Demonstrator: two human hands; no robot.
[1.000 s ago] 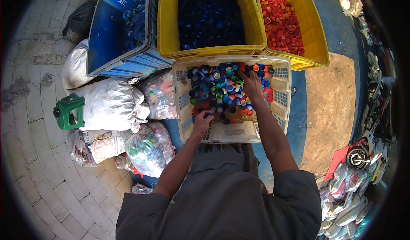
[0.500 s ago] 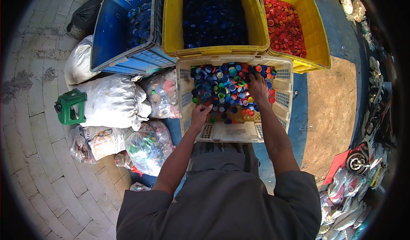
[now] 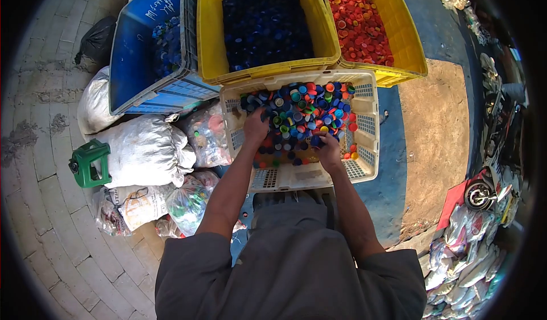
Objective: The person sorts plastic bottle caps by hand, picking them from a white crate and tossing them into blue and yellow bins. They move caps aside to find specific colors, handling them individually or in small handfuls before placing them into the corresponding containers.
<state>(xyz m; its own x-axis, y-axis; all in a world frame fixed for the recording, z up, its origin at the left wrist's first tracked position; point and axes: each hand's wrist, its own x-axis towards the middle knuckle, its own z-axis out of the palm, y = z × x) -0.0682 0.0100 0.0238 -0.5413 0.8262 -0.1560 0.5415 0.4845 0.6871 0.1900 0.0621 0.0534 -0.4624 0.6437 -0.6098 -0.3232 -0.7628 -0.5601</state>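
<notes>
A white plastic crate (image 3: 364,166) holds a mixed heap of coloured bottle caps (image 3: 296,115). My left hand (image 3: 256,126) is at the left side of the heap, its fingers bent around something dark that I cannot make out. Lower down and to the right, my right hand (image 3: 329,149) is at the near right part of the heap, thumb and fingers closed on a dark blue cap (image 3: 317,141).
Beyond the crate stand a blue bin (image 3: 128,69) with bluish caps, a yellow bin (image 3: 211,35) with dark blue caps and another yellow bin (image 3: 407,41) with red caps. White sacks (image 3: 142,152) and a green container (image 3: 90,163) lie left.
My left hand has moved forward and left over the heap. My right hand has drawn back toward me from the far right part. The view has shifted slightly.
</notes>
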